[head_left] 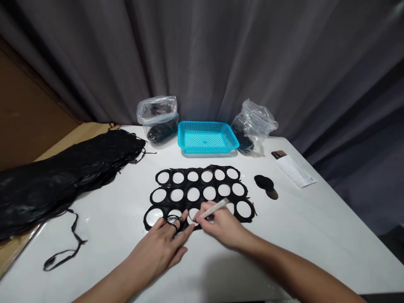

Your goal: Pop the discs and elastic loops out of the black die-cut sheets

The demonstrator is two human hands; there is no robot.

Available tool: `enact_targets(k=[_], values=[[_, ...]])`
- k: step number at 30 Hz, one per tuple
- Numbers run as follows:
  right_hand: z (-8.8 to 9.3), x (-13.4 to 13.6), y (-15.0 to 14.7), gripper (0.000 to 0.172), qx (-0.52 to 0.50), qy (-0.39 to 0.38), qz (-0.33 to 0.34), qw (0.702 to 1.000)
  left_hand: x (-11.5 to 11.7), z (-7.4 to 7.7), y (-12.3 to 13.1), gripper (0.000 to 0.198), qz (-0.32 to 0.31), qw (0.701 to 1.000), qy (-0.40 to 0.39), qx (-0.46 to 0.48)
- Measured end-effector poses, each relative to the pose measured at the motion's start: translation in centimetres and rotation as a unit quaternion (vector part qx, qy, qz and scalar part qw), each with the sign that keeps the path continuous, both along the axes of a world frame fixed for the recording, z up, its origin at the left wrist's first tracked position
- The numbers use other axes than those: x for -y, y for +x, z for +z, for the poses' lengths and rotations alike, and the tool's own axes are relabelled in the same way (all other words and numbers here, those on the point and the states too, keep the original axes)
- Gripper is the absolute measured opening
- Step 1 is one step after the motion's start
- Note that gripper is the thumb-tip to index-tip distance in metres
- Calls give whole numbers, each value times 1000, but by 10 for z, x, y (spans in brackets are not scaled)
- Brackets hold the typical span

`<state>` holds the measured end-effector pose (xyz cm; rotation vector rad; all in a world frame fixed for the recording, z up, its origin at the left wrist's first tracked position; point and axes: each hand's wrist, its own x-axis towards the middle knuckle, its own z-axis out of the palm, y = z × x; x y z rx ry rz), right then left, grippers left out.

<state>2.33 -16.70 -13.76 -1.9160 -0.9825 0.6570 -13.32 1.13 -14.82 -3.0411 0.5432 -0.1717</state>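
Observation:
A black sheet [200, 185] with rows of round cut-outs lies flat on the white table, the tabletop showing through its holes. My left hand [164, 242] rests on its near edge with fingers spread, pressing it down. Thin black strips [174, 219] are looped about those fingers. Pinched in my right hand [217, 223] is a slim white pen-like tool [216, 208], held at a slant. Its tip is at a hole in the nearest row, beside my left fingertips; my fingers hide the tip, so its kind is unclear. Part of the nearest row is covered by my hands.
A blue perforated basket [208, 150] stands at the back between a left plastic bag [159, 122] and a right plastic bag [254, 126], both holding dark pieces. Black discs [264, 182], a folded paper [296, 171] and a phone-like object [277, 154] lie right. Stacked black sheets [63, 168] fill the left.

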Motion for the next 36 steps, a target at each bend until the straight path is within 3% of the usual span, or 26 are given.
enact_targets(k=[4, 9, 14, 18, 20, 22, 25, 27, 29, 31, 33, 36], values=[[-11, 2, -11, 10, -27, 12, -1, 1000, -4, 0, -7, 54, -12, 1000, -6, -8], [-11, 4, -12, 11, -37, 29, 5, 999, -8, 0, -9, 47, -17, 999, -33, 8], [-12, 1, -12, 15, 15, 54, 26, 998, -8, 0, -11, 52, -5, 1000, -29, -11], [-22, 3, -17, 16, 114, 90, 52, 988, -6, -1, -12, 55, 6, 999, -30, -14], [-28, 6, -24, 10, 214, 110, 77, 968, -6, -1, -12, 55, 9, 999, -33, -15], [-30, 7, -29, 11, 335, 117, 117, 927, -7, -3, -11, 53, 12, 999, -36, -19], [-24, 1, -9, 21, 435, 90, 119, 888, -8, -7, -10, 51, 12, 999, -44, -23], [-15, -6, 28, 18, 435, 47, 44, 898, -9, -9, -10, 50, 7, 998, -54, -20], [-6, -12, 72, 17, 439, -14, -89, 894, -10, -9, -11, 48, 4, 998, -62, -13], [1, -17, 105, 15, 407, -29, -167, 898, -10, -5, -11, 46, 5, 997, -71, -10], [5, -20, 115, 18, 314, -12, -177, 933, -10, 2, -8, 42, 11, 995, -94, -16], [5, -25, 89, 18, 137, 17, -93, 986, -10, 12, 6, 38, 41, 988, -148, -16]])
